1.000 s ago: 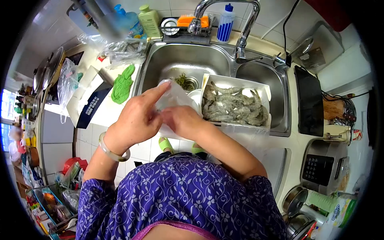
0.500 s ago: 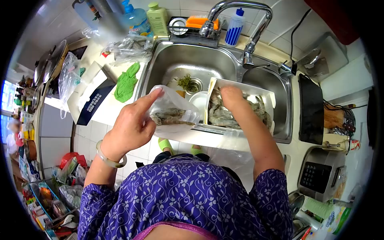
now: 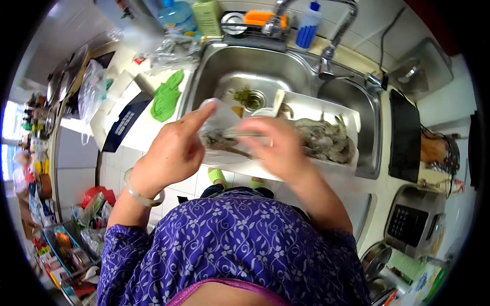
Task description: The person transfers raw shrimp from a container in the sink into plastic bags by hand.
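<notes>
My left hand grips the rim of a clear plastic bag, its index finger stretched along the edge. Several grey shrimp lie inside the bag. At the bag's mouth is my right hand, smeared by motion, with a blurred greyish shrimp between its fingers. To the right, a white box rests over the sink edge, holding a pile of grey shrimp. A white bowl is partly hidden behind my right hand.
The steel sink has green scraps by its drain. A tap stands behind it. On the left counter lie a green cloth, an opened carton and crumpled plastic bags. A rice cooker stands at right.
My right hand has come out of the white box and moved left to the bag's mouth with a shrimp. My left hand still grips the bag. The view has shifted slightly.
</notes>
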`<state>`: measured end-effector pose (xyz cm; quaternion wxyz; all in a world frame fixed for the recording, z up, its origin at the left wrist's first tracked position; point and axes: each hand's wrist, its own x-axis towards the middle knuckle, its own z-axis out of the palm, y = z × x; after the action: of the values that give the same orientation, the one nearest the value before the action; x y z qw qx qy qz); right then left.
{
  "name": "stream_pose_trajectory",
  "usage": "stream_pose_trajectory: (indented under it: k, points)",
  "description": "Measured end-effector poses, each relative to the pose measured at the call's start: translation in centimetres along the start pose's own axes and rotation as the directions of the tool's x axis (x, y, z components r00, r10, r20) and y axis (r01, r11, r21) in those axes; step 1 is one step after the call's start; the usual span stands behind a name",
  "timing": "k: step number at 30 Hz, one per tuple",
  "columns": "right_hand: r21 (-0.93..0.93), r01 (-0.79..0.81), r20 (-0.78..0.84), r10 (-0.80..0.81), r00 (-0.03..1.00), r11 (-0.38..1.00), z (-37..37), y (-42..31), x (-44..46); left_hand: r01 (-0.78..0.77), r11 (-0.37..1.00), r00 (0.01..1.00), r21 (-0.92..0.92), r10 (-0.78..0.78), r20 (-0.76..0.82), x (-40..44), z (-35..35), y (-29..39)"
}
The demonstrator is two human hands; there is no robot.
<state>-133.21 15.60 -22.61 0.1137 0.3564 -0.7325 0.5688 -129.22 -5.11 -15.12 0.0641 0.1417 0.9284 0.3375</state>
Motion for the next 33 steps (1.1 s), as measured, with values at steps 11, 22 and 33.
stream_pose_trajectory:
  k: [11,22,33]
  points:
    - [-0.045,-0.005,0.415,0.023,0.909,0.999,1.2,2.8,-2.2,0.047,0.963,0.992,0.264,-0.015,-0.123,-2.0,0.1,-0.4]
    - [-0.774,-0.125,0.385,0.618,0.685,0.621,-19.3,6.9,-10.3,0.011,0.983,0.995,0.185,0.008,-0.098,-3.4,0.8,-1.1]
    - [-0.772,-0.197,0.393,0.698,0.598,0.604,-19.0,8.4,-10.9,0.045,0.971,0.996,0.233,-0.025,-0.090,-3.3,0.5,-0.9]
